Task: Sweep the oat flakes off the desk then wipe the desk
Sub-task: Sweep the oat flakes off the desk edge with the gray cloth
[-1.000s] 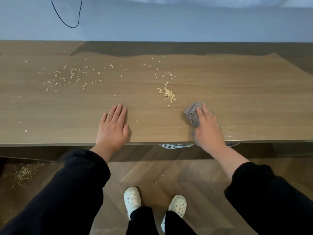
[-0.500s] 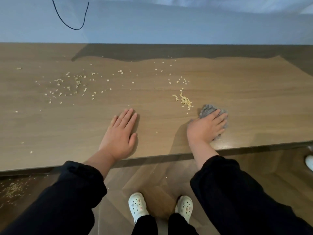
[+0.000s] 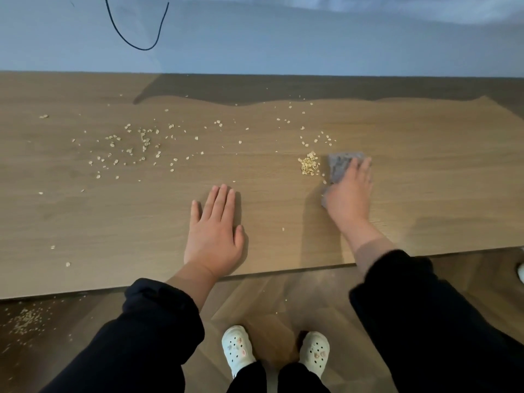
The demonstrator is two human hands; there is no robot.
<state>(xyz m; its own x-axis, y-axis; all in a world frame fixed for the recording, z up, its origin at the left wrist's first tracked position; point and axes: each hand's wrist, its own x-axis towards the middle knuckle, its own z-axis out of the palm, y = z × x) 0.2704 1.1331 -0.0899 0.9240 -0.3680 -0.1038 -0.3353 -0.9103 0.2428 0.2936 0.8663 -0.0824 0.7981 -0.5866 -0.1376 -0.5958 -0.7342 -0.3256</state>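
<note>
A grey cloth (image 3: 341, 165) is pressed flat to the bench (image 3: 425, 180) under the right hand (image 3: 350, 194), its edge just beside a small heap of oat flakes (image 3: 309, 163), apparently to push them along. The left hand (image 3: 214, 236) is laid flat, its grip wide and empty, probably for support. Pale, thin flakes are scattered across the left half.

Just one head-mounted wide-angle view, looking forward and steeply down from standing height. Close over the counter (image 3: 425, 194), filling mid-frame; wall (image 3: 312, 38) along the top, floor (image 3: 269, 302) and shoes (image 3: 236, 347) at the bottom.
</note>
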